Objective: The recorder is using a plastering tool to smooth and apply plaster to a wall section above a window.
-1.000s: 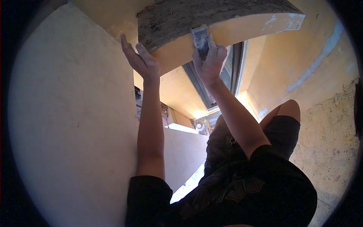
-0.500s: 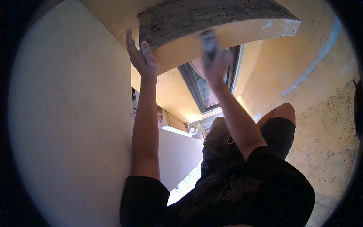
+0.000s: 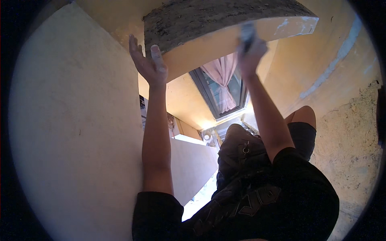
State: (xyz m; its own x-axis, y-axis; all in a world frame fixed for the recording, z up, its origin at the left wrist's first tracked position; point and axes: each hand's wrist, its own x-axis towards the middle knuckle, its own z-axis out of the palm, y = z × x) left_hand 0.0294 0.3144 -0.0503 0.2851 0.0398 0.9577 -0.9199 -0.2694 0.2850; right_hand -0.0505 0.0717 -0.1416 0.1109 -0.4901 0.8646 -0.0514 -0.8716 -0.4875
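Note:
Above me juts a curved ledge (image 3: 209,48) with a smooth orange-tan face, bare whitish patches near its right end and a rough, dark grey-brown surface (image 3: 217,16). My left hand (image 3: 150,66) is at the ledge's left end, its fingers stretched out and its whitened thumb by the corner. It holds nothing. My right hand (image 3: 252,56) grips a small flat grey hand tool (image 3: 247,34) against the tan face, right of the middle. Motion blurs both hand and tool, so the tool's exact kind does not show.
A large pale wall panel (image 3: 76,128) stands close on my left. Behind the ledge is a dark-framed window (image 3: 219,86) with a tied pink curtain (image 3: 225,82). On the right, a yellowish wall (image 3: 321,68) bears a pale patched strip and rough bare plaster (image 3: 345,152).
My right hand has moved right along the tan face with the grey tool, uncovering more of the curtain. My left hand stays at the ledge's left end, nearly still.

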